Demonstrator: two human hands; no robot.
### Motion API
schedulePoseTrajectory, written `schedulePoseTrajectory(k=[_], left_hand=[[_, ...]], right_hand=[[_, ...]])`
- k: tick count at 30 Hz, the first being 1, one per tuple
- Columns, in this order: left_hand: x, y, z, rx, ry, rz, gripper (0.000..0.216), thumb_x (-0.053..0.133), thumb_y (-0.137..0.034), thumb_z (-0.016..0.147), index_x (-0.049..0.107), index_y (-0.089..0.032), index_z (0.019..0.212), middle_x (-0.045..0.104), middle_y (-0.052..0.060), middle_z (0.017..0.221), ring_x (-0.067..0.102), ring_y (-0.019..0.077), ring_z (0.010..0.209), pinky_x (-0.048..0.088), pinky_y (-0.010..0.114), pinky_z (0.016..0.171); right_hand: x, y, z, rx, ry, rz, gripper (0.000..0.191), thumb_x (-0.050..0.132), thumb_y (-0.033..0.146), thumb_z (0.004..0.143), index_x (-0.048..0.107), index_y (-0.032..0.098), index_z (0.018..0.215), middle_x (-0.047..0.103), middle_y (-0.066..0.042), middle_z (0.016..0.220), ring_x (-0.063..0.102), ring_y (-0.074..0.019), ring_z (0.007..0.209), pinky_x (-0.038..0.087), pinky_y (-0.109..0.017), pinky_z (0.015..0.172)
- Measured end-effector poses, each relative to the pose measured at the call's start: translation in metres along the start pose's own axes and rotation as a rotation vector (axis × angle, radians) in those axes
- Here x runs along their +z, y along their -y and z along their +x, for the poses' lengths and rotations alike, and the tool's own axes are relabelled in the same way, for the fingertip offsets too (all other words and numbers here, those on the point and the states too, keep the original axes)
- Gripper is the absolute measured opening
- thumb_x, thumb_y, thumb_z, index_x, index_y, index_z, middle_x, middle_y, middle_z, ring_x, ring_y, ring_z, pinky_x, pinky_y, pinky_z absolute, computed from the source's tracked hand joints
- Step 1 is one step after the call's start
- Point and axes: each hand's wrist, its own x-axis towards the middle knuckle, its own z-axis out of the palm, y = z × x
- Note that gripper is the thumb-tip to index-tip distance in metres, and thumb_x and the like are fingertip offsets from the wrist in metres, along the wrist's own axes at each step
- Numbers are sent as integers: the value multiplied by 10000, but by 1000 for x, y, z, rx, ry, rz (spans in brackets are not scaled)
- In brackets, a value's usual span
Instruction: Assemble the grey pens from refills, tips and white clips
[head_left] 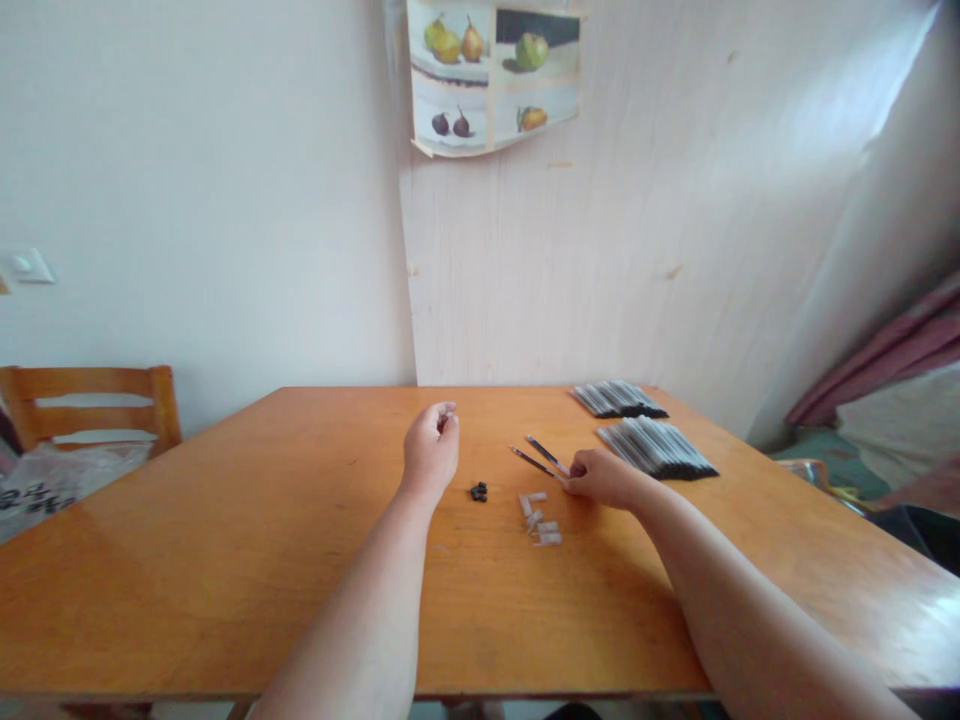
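Looks like you're at the pen-handling step: your R hand (600,477), fingers bunched, is at the near ends of 2 pens (534,462) on the table (262,500), tho can't tell if it grips either. Your L hand (430,446) is half-curled, contents hidden, just left of the blk bits (478,491); next move prob. calls for a light pinch on 1 pen w/o nudging the clear bits (549,538) nearby.

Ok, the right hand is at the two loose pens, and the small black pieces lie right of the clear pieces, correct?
Not quite: the head view shows the small black pieces left of the clear pieces. The right hand is indeed at the two loose pens.
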Motion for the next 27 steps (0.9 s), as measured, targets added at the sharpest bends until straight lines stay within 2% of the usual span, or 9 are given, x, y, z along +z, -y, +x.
schedulePoseTrajectory(k=[8, 13, 17, 19, 22, 27], left_hand=[[-9, -12, -3, 196, -49, 208, 228, 527, -318, 845, 672, -195, 972, 658, 79, 936, 612, 199, 924, 477, 355, 871], [-4, -10, -5, 143, -41, 143, 252, 470, -335, 886, 622, -191, 1027, 641, 90, 1032, 619, 192, 957, 482, 346, 865], [-2, -14, -8, 192, 20, 155, 228, 473, -308, 891, 618, -202, 1032, 658, 76, 1032, 601, 191, 1011, 460, 343, 911], [-2, -15, -8, 217, 34, 168, 229, 476, -294, 890, 627, -202, 1036, 655, 76, 1046, 593, 187, 1030, 448, 338, 935], [-1, -14, -8, 182, 76, 148, 248, 486, -287, 885, 641, -195, 1056, 659, 79, 1045, 602, 185, 1013, 452, 335, 935], [4, -12, -10, 93, 247, 60, 263, 507, -276, 870, 651, -193, 1075, 676, 79, 1099, 611, 190, 1040, 450, 340, 952]], right_hand=[[-1, 1, 0, -41, 34, 5, 127, 608, 238, 734, 690, 142, 748, 689, -57, 741, 586, -154, 678, 344, -235, 565], [-5, -2, -1, -113, 22, 61, 115, 557, 215, 740, 628, 142, 685, 667, -56, 677, 576, -148, 622, 350, -238, 541], [-14, 6, -8, -88, -14, 348, 94, 531, 248, 765, 573, 164, 762, 646, -34, 639, 576, -137, 571, 387, -228, 528], [-18, 14, -13, -129, -72, 491, 107, 556, 277, 757, 558, 175, 790, 629, -20, 640, 565, -132, 588, 403, -226, 546], [-22, 23, -19, -208, -156, 812, 184, 580, 331, 750, 555, 172, 839, 576, -2, 654, 495, -110, 570, 392, -225, 542], [-24, 28, -23, -257, -77, 1318, 231, 653, 316, 720, 584, 146, 861, 503, 11, 679, 394, -72, 537, 277, -208, 466]])
